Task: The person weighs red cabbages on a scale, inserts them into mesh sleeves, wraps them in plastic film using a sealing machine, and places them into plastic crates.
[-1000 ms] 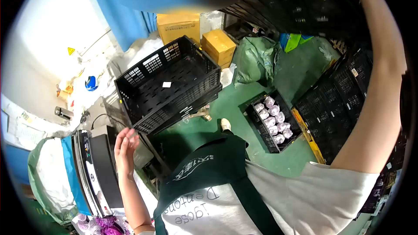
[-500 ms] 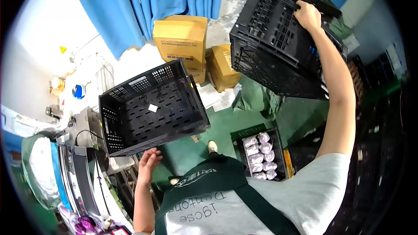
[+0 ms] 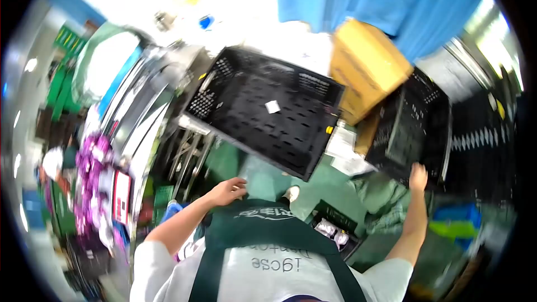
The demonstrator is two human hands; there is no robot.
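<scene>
My right hand [image 3: 418, 178] grips the near rim of a black plastic crate [image 3: 394, 134], its fingers wrapped over the edge. That crate is tilted so that its inside shows beside a cardboard box [image 3: 366, 67]. My left hand [image 3: 229, 191] hovers in front of the dark green apron [image 3: 263, 223] with loosely bent fingers and nothing in it. Ahead of it, a second black crate [image 3: 251, 144] sits with its open top toward me; only a small white label [image 3: 272, 107] lies on its floor.
Below right, a floor crate [image 3: 353, 246] holds silvery wrapped items [image 3: 330, 231]. Dark crates [image 3: 481, 151] stand at the far right, near a green sack [image 3: 383, 201]. Purple shiny packets [image 3: 92, 173] lie at left beside a machine [image 3: 137, 100]. Blue curtains [image 3: 380, 0] hang behind.
My view has swung left. My right hand has come down from the top of the raised crate, and a crate's inside now faces me there. My left hand has drawn back toward the apron.
</scene>
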